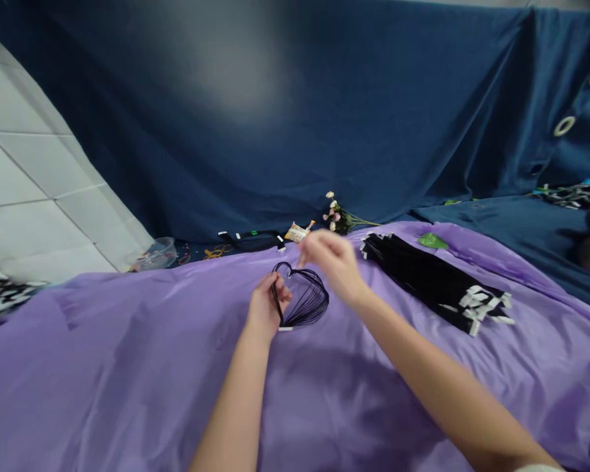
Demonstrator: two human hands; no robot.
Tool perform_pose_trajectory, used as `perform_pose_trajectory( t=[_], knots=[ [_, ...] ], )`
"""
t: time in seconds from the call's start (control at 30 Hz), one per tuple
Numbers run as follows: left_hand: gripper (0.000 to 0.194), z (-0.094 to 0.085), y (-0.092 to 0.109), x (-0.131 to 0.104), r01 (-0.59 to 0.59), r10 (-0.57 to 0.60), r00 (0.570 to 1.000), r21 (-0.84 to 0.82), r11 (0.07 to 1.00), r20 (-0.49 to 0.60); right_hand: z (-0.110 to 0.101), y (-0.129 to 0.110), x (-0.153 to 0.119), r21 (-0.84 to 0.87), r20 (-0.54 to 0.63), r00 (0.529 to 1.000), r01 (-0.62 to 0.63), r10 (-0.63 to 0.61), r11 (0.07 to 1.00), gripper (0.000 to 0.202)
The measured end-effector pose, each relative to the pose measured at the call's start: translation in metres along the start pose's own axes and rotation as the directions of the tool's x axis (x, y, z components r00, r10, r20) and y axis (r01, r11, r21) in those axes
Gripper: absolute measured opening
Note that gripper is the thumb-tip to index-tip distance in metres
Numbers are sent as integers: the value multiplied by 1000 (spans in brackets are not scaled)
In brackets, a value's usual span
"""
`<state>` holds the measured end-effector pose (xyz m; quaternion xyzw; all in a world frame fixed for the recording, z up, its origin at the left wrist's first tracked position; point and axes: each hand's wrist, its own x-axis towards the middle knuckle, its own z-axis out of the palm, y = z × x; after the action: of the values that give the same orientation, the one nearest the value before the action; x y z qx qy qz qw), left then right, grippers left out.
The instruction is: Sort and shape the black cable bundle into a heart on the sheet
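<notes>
My left hand (269, 303) has its fingers closed round one side of a looped bundle of thin black cords (309, 303), held above the purple cloth (142, 367). A small white tag (286, 328) shows at the bundle's lower end. Just above and to the right of the loop is my right hand (330, 257), blurred, its fingers bent; what lies between them, if anything, cannot be made out. Right of it lies a thick black bundle (423, 272) with white tags at both ends.
Behind the cloth are artificial flowers (335, 215), a small packet (297, 232), black strips (253, 242), orange scissors (214, 252) and a clear container (158, 254). A green leaf (432, 240) lies at right. A blue curtain (285, 111) hangs behind; black-and-white piles sit at both sides.
</notes>
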<state>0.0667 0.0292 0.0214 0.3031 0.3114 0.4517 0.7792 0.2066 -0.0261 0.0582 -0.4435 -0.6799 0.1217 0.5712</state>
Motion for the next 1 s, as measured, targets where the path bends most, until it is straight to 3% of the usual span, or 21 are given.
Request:
perform_pose_trajectory(
  t=[0.07,0.13,0.27,0.43,0.57,0.7,0.83,1.0],
  knots=[
    [22,-1,1,2,-7,7,1000,-28,1000,-27,10,13,-13,-68,149,987,78,-67,995,23],
    [21,-2,2,5,-27,24,998,-46,999,-61,19,25,-27,-117,313,942,168,-124,979,11],
    [18,-5,5,9,-72,65,991,-59,996,-116,23,37,-40,-248,449,882,273,-140,930,10],
    [17,-4,6,11,-88,87,986,-2,996,-143,10,33,-33,-405,408,908,276,-98,872,17],
    [24,2,-3,8,-76,85,992,101,992,-93,0,27,-28,-490,348,931,283,-112,825,17],
    [33,6,-13,2,-80,65,996,266,961,63,-7,25,-26,-535,311,935,319,-169,782,18],
    [35,7,-20,-1,-199,129,967,341,919,218,-13,26,-25,-547,255,947,309,-197,778,17],
    [32,10,-24,0,-279,246,958,274,920,147,-5,27,-29,-547,145,967,256,-211,797,18]
  ],
)
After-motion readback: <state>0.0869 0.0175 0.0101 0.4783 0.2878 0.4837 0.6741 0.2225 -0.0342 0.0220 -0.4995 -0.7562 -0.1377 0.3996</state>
